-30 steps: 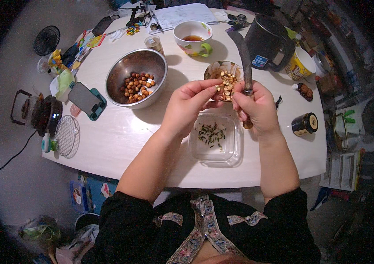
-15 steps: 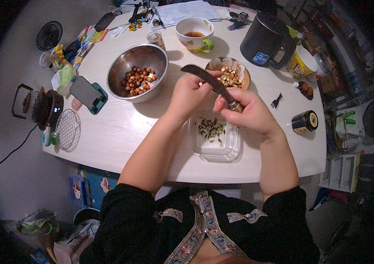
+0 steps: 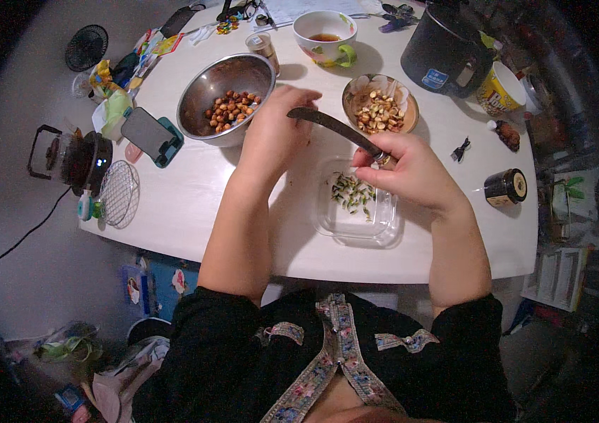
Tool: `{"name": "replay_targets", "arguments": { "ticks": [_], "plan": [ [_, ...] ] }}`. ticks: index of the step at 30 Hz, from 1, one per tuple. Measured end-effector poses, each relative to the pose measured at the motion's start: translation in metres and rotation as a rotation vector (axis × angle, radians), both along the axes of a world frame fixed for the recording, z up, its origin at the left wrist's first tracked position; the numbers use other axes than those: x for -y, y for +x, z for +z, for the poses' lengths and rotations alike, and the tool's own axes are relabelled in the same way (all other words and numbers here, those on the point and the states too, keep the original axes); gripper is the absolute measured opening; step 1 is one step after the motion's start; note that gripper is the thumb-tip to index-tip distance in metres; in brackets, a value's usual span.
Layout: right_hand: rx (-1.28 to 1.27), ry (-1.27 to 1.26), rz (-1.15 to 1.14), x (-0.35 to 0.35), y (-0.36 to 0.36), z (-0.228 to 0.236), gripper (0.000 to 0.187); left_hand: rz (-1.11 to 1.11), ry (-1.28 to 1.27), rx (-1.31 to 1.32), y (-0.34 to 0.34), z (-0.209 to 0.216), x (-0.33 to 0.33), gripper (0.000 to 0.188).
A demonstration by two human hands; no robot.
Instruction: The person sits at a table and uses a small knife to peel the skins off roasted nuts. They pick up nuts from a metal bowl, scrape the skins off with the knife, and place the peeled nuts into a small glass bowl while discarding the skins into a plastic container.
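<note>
My right hand (image 3: 408, 166) is closed around the short handle of a curved, dark-bladed knife (image 3: 338, 128), its tip pointing left toward my other hand. My left hand (image 3: 278, 130) is beside the right rim of a steel bowl (image 3: 193, 106); one finger stretches out to the right, the rest are partly hidden, and nothing shows in it. Brown round seeds (image 3: 231, 109), like lotus seeds, lie in that bowl. Beyond the knife, a patterned bowl (image 3: 408, 120) holds pale split seeds (image 3: 382, 111). Small green shoots (image 3: 353, 194) lie in a clear container (image 3: 356, 231) below the knife.
Behind stand a cup of brown liquid (image 3: 325, 49), a small lidded tub (image 3: 263, 49) and a black kettle (image 3: 444, 53). A dark jar (image 3: 504, 187) is at the right. At the left are a phone on a stand (image 3: 148, 134) and a wire rack (image 3: 120, 194).
My left hand has drawn away from my right, going left to the steel bowl's rim. My right hand keeps the knife. The whole view has shifted slightly.
</note>
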State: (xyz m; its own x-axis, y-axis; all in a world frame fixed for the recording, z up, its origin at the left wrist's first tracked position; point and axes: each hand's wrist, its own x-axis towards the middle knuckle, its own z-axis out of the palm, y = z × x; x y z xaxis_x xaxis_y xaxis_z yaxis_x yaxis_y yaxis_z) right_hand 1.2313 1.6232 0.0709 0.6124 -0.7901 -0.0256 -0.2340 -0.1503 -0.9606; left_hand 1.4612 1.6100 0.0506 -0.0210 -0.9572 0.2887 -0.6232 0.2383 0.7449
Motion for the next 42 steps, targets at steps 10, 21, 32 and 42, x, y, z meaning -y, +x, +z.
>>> {"name": "replay_targets", "arguments": {
  "ticks": [10, 21, 32, 42],
  "plan": [
    [0.040, 0.119, -0.103, 0.000, 0.003, 0.003, 0.012, -0.013, 0.159, 0.588, 0.006, -0.011, -0.012, 0.015],
    [0.306, -0.022, -0.248, 0.001, 0.006, -0.002, 0.015, -0.335, 0.321, -0.861, -0.020, 0.011, -0.007, 0.025],
    [0.361, 0.063, -0.196, -0.003, 0.006, 0.000, 0.020, -0.446, 0.354, -1.113, -0.023, 0.006, -0.004, 0.026],
    [0.462, 0.244, -0.210, 0.000, 0.003, 0.003, 0.024, -0.484, 0.338, -1.126, -0.025, 0.001, -0.003, 0.025]
  ]
}}
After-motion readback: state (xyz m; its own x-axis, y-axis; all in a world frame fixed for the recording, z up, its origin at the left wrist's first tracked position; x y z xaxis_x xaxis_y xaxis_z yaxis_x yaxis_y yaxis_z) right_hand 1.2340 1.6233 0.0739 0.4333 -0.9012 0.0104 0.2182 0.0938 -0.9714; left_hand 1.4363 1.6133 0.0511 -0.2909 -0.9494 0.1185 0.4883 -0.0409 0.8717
